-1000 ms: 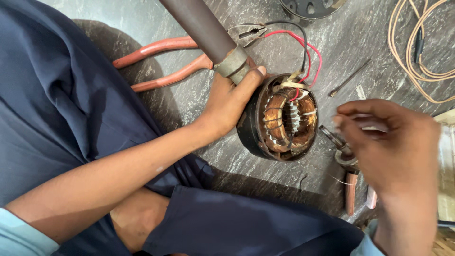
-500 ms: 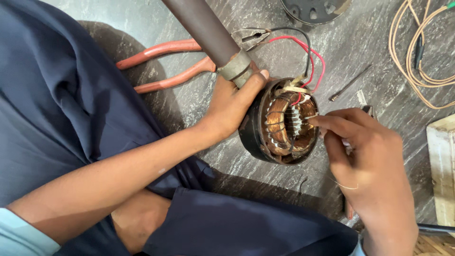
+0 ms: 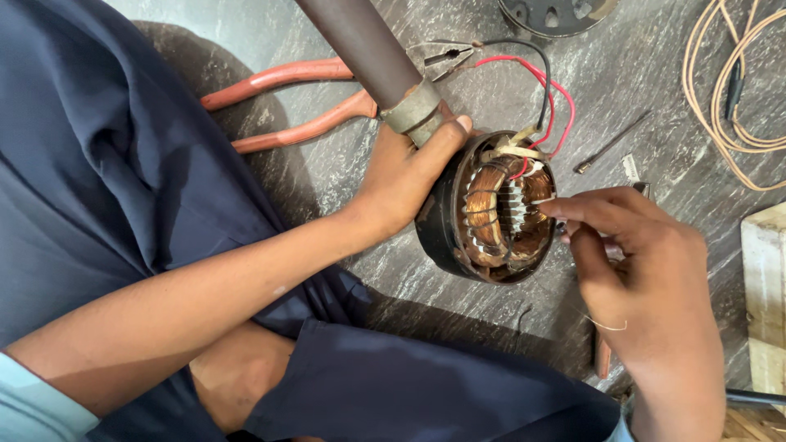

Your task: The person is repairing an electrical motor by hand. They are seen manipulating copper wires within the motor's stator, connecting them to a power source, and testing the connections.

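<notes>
1. Two hands are set at the motor stator (image 3: pixel 499 209), which lies mid-scene on the dark stone floor (image 3: pixel 655 106).
2. Its left rim is clasped by the left hand (image 3: pixel 405 176).
3. The right hand (image 3: pixel 647 270) is pinched at the right rim; anything held cannot be told.
4. Red-handled pliers (image 3: pixel 303 102) lie far left, a brown pipe (image 3: pixel 368 53) just beside.

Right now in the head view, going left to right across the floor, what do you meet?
Red-handled pliers → left hand gripping the motor stator → motor stator with copper windings → right hand at its rim → coil of tan wire → pale wooden block.
</notes>
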